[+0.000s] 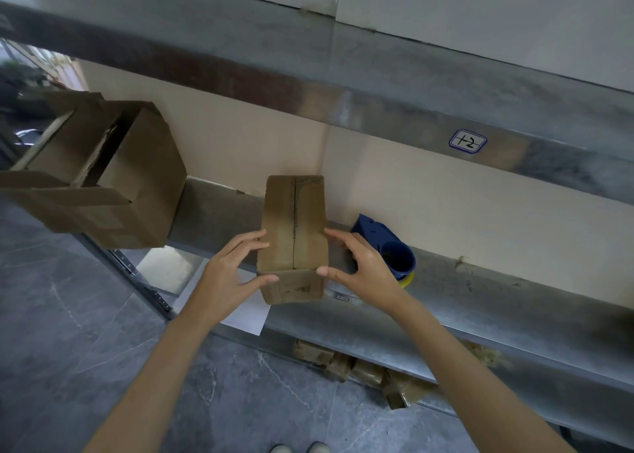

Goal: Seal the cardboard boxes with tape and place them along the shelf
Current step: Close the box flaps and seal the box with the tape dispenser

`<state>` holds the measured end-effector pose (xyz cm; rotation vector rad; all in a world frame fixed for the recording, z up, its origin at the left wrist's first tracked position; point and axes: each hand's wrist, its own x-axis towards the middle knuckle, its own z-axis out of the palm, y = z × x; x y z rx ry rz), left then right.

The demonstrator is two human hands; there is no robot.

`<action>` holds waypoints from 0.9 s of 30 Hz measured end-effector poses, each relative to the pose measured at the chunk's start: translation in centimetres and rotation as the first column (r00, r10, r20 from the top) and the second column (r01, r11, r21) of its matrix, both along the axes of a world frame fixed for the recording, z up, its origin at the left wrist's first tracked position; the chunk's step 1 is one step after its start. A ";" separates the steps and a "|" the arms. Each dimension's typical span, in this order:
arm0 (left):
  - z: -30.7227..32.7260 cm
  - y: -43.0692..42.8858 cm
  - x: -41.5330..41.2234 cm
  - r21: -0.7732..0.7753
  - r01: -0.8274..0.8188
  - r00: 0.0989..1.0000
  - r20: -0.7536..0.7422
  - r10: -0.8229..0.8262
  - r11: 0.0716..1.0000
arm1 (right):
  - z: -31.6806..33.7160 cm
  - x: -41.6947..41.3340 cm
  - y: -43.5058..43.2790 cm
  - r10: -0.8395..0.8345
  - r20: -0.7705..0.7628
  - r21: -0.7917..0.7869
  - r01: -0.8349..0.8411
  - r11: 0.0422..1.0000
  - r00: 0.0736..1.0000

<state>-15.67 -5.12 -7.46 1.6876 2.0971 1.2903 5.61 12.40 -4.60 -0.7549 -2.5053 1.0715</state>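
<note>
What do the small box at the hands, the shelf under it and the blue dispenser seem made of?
Small box: brown cardboard, matte, with a flap seam along the top. Shelf: grey metal, likely galvanised steel, with a dull sheen and mottled surface. Blue dispenser: probably moulded plastic, smooth and uniform in colour; a yellowish tape roll shows beneath it.

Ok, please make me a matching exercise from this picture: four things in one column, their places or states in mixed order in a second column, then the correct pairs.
Things
1. small brown cardboard box
2. large brown cardboard box
3. blue plastic tape dispenser
4. white handwritten label

Places or states
A. stuck on the grey upper shelf beam
B. flaps open, at the left
C. flaps closed, between the left hand and the right hand
D. on the grey metal shelf, just behind the right hand

Pairs: 1-C, 2-B, 3-D, 4-A
</note>
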 end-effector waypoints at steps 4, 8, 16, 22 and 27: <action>0.0 -0.4 -0.2 0.010 -0.050 0.998 0.028 0.049 0.999 | 0.1 -0.9 -0.1 -0.035 -0.017 0.064 0.036 0.997 0.999; 0.0 -0.8 -0.1 0.048 -0.118 0.990 0.079 0.114 0.992 | -0.3 -1.4 -0.1 -0.031 0.003 0.155 0.030 0.987 1.000; -1.0 -1.0 0.9 0.055 -0.280 0.937 0.234 0.260 0.958 | -0.5 -2.2 -1.4 -0.037 -0.051 0.180 0.045 0.983 0.998; -1.7 -0.1 5.7 -0.047 -0.409 0.868 0.289 0.405 0.911 | -1.1 -3.3 -2.4 -0.138 -0.116 0.166 0.156 0.974 0.984; -1.4 1.0 8.4 -0.121 -0.510 0.826 0.205 0.524 0.851 | -1.1 -3.4 -2.4 -0.135 -0.137 0.159 0.156 0.975 0.981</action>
